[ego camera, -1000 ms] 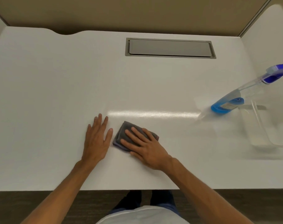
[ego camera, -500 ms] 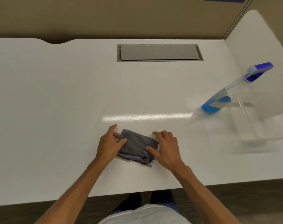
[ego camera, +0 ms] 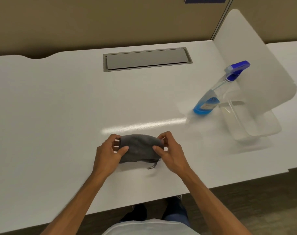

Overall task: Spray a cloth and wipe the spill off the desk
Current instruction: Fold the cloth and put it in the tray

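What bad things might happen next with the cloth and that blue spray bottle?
The grey cloth is pinched only at its ends by the left hand and right hand, so a loose fold may flop down. The spray bottle stands apart at the far right beside a clear stand; reaching over might knock either one.

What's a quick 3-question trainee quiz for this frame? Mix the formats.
1. True or false: the spray bottle is being held.
2. What grips the grey cloth? A) left hand only B) right hand only C) both hands
3. Fill in: the bottle stands to the ___ of the cloth on the desk.

Key: 1 false, it stands alone on the desk. 2 C, one hand pinches each end. 3 right.
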The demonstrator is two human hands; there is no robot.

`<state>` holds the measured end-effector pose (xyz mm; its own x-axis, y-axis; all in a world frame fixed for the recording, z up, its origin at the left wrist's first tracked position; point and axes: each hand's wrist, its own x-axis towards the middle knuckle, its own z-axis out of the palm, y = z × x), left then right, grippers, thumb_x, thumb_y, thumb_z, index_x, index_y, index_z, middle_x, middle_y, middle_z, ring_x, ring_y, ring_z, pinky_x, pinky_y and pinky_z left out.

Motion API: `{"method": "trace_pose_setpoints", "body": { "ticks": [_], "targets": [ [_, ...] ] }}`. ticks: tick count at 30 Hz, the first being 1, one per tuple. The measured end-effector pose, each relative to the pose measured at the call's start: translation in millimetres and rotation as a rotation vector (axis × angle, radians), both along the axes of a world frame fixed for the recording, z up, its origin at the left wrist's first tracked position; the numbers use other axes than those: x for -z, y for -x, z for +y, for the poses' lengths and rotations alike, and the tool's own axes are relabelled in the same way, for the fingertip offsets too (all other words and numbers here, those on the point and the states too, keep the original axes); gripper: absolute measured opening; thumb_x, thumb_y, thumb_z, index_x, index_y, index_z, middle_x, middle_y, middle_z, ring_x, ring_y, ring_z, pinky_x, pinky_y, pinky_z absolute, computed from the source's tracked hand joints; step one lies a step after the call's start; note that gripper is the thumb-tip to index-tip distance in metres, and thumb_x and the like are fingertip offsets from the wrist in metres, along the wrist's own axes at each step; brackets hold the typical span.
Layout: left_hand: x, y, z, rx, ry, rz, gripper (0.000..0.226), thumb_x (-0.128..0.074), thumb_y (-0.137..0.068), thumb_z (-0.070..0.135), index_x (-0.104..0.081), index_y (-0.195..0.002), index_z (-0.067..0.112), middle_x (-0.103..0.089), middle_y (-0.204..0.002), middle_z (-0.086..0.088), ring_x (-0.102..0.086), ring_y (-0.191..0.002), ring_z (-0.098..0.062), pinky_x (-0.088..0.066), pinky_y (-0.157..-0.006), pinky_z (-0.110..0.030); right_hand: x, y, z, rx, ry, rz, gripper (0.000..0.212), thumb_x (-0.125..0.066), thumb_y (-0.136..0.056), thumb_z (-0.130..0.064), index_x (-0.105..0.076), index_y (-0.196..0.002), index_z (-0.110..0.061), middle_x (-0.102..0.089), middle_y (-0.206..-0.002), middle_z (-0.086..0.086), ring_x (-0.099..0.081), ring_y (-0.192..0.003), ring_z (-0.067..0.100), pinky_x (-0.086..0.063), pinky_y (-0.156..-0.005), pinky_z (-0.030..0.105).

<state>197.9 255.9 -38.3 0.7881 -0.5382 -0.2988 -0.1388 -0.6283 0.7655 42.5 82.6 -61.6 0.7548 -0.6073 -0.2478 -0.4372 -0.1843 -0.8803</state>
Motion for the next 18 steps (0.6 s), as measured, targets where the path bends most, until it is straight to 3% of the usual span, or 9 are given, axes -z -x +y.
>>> {"method": "trace_pose_setpoints", "body": {
  "ticks": [4,7,10,13,16,18],
  "targets": [
    [-16.7,23.0,-40.1,-0.023,0.064,0.018,0.029,-0.079,-0.083,0.032,-0.06,-0.104,0.031,-0.068,-0.095,0.008,-0.066,-0.081,-0.005,-0.05,-0.061,-0.013,-24.9,22.9,-36.1,0.181,-0.102,-0.064,0.036,-0.073,-0.089,-0.034,-0.053,-0.118,-0.025,-0.065,-0.108,-0.013,-0.066,-0.097,0.005,-0.058,-0.069,0.014],
    [-27.1,43.8,-79.0,-0.029,0.102,0.043,0.028,-0.082,-0.079,0.034,-0.062,-0.098,0.036,-0.068,-0.09,0.017,-0.068,-0.073,0.0,-0.05,-0.059,-0.011,-40.4,46.7,-69.5,0.254,-0.12,-0.067,0.043,-0.079,-0.084,-0.032,-0.056,-0.119,-0.026,-0.067,-0.111,-0.01,-0.067,-0.101,0.01,-0.06,-0.078,0.022],
    [-35.3,68.5,-122.0,-0.008,0.138,0.036,0.027,-0.083,-0.078,0.034,-0.06,-0.093,0.038,-0.066,-0.087,0.023,-0.067,-0.072,0.005,-0.046,-0.054,-0.006,-56.6,71.1,-103.5,0.28,-0.017,-0.02,0.046,-0.077,-0.087,-0.023,-0.054,-0.127,-0.022,-0.063,-0.121,-0.005,-0.063,-0.106,0.013,-0.054,-0.085,0.019],
    [-42.3,95.2,-167.3,0.026,0.158,0.037,0.039,-0.083,-0.078,0.035,-0.06,-0.109,0.028,-0.067,-0.095,0.012,-0.064,-0.08,-0.001,-0.044,-0.06,-0.007,-72.2,95.8,-138.2,0.318,0.112,-0.018,0.045,-0.075,-0.089,-0.017,-0.055,-0.129,-0.016,-0.065,-0.127,0.003,-0.064,-0.11,0.018,-0.055,-0.094,0.028],
    [-52.6,119.4,-210.3,0.074,0.203,0.045,0.054,-0.083,-0.078,0.032,-0.056,-0.125,0.03,-0.066,-0.097,0.009,-0.064,-0.08,-0.001,-0.046,-0.055,-0.004,-84.9,118.0,-174.3,0.344,0.223,-0.026,0.04,-0.075,-0.088,-0.013,-0.059,-0.125,-0.017,-0.069,-0.118,0.001,-0.065,-0.102,0.014,-0.049,-0.078,0.004],
    [-58.1,133.9,-236.0,0.116,0.241,0.03,0.051,-0.083,-0.078,0.03,-0.058,-0.123,0.032,-0.067,-0.098,0.01,-0.065,-0.08,0.0,-0.045,-0.059,0.0,-90.3,130.3,-196.7,0.366,0.282,-0.027,0.039,-0.073,-0.088,-0.011,-0.06,-0.124,-0.018,-0.069,-0.113,-0.002,-0.064,-0.097,0.013,-0.046,-0.07,-0.003]
  ]
}}
